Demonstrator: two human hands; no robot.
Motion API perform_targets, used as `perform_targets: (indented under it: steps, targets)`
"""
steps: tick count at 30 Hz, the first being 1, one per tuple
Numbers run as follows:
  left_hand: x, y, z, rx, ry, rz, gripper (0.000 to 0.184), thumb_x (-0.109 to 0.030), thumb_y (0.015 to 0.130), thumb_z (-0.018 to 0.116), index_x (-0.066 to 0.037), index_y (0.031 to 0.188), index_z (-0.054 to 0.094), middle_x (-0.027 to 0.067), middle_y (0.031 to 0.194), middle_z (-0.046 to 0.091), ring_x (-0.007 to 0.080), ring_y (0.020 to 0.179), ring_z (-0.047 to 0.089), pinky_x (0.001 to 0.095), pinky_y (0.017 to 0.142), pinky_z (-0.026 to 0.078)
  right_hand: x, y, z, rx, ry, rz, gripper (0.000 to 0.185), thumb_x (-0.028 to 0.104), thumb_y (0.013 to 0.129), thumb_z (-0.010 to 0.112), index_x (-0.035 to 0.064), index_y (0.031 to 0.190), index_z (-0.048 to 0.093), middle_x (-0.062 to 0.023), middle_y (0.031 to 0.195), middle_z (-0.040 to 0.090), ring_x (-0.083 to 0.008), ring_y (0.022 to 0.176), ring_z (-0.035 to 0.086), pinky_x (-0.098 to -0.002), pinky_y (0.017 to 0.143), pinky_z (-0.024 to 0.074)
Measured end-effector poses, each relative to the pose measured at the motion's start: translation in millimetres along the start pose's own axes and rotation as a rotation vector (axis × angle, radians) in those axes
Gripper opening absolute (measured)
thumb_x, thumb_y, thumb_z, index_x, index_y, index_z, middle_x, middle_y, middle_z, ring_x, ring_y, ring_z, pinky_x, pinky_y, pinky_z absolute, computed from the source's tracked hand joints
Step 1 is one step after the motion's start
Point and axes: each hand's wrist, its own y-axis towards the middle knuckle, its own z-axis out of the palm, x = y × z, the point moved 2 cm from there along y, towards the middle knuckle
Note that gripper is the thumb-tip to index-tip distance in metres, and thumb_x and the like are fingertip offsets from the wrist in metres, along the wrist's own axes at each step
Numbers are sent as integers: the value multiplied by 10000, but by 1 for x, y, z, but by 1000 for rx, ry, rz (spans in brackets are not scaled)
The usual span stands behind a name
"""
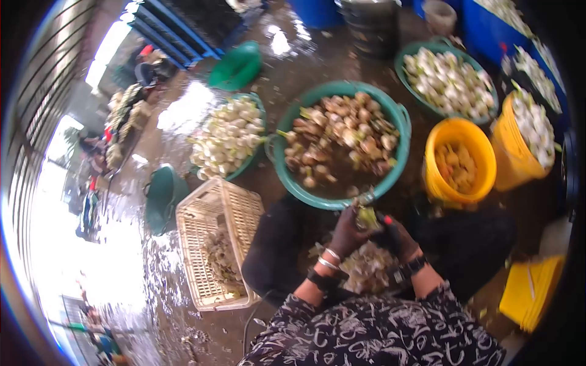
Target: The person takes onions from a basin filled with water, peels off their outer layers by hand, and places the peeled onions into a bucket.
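Note:
My left hand (350, 232), in a dark glove, is closed around a greenish onion (367, 218) over my lap. Close beside it, my right hand (397, 239), gloved too, has its fingers curled at the onion. A small red spot shows at its fingertips; what it grips, if anything, I cannot make out. Loose pale peelings (369, 268) lie between my legs, below both hands. Just beyond the hands stands a large green tub (403, 152) with brown, unpeeled onions (342, 122) in murky water.
White peeled onions fill a basin (229, 137) at left and another (448, 82) at back right. A yellow bucket (461, 128) holds yellowish pieces. At left stand a white plastic crate (195, 256) with peelings and a green tub (165, 198). The floor (165, 274) is wet.

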Motion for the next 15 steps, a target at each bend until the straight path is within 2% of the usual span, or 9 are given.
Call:
perform_targets:
  steps: [2, 4, 6, 8, 10, 11, 12, 14, 15]
  targets:
    - [-13, 4, -18, 54, 158, 71, 608, -272, 689, 788, -10, 1174, 533, 155, 1124, 581, 211, 997, 580, 334, 844, 470, 16, -8, 4, 61, -216, -51, 434, 450, 905, 486, 97, 1145, 565, 35, 739, 568, -58, 555, 494, -192, 500, 403]
    - [2, -4, -16, 351, 47, -66, 438, -258, 743, 742, -6, 1072, 600, 155, 997, 632, 193, 896, 610, 315, 799, 478, 13, -2, 9, 3, -374, -89, 436, 447, 905, 489, 81, 1125, 581, 30, 773, 589, -49, 613, 523, -178, 511, 399]
    - [2, -6, -17, 341, 60, -216, 370, -246, 774, 713, -5, 1038, 618, 140, 948, 648, 172, 852, 608, 302, 782, 478, -14, 22, -21, 0, -381, -184, 447, 439, 892, 525, 65, 1130, 579, 27, 832, 600, -46, 681, 538, -182, 547, 408]
    - [11, -13, -13, 351, 59, -370, 308, -235, 805, 685, -5, 1003, 636, 124, 899, 664, 152, 809, 607, 290, 765, 478, 12, -5, 2, 55, -541, 20, 439, 414, 868, 578, 52, 1118, 581, 31, 861, 600, -50, 699, 536, -208, 598, 437]
    - [41, -22, -8, 253, -137, -509, 286, -250, 855, 637, 2, 991, 647, 75, 882, 671, 114, 795, 584, 269, 748, 471, 30, -15, 21, 73, -521, 46, 460, 336, 831, 648, 29, 1162, 562, -2, 958, 618, -71, 784, 562, -225, 696, 466]
    - [53, -30, -3, 208, -447, -594, 324, -285, 885, 605, -3, 1045, 633, 31, 932, 652, 97, 810, 574, 254, 745, 471, 33, -17, 26, 152, -439, -35, 490, 294, 813, 667, 22, 1200, 539, -21, 1013, 614, -81, 847, 563, -235, 747, 466]
    - [46, -32, -8, 199, -446, -594, 324, -285, 885, 605, -3, 1045, 633, 31, 932, 652, 97, 810, 574, 254, 745, 471, 36, -19, 31, 227, -355, -115, 529, 252, 796, 687, 15, 1237, 516, -41, 1068, 611, -92, 911, 565, -245, 797, 466]
    - [23, -36, -17, 97, -998, -791, 389, -327, 886, 600, -15, 1118, 597, 24, 986, 626, 103, 821, 581, 237, 754, 472, 27, -14, 26, 270, -295, -65, 606, 206, 777, 703, -4, 1292, 461, -62, 1172, 575, -114, 1039, 525, -245, 854, 445]
    - [28, -39, -18, 113, -1013, -838, 423, -342, 880, 604, -25, 1158, 566, 37, 1034, 614, 110, 838, 590, 233, 751, 486, 21, -10, 30, 141, -489, -279, 626, 194, 755, 711, -5, 1291, 458, -68, 1156, 586, -149, 1027, 540, -271, 861, 448]
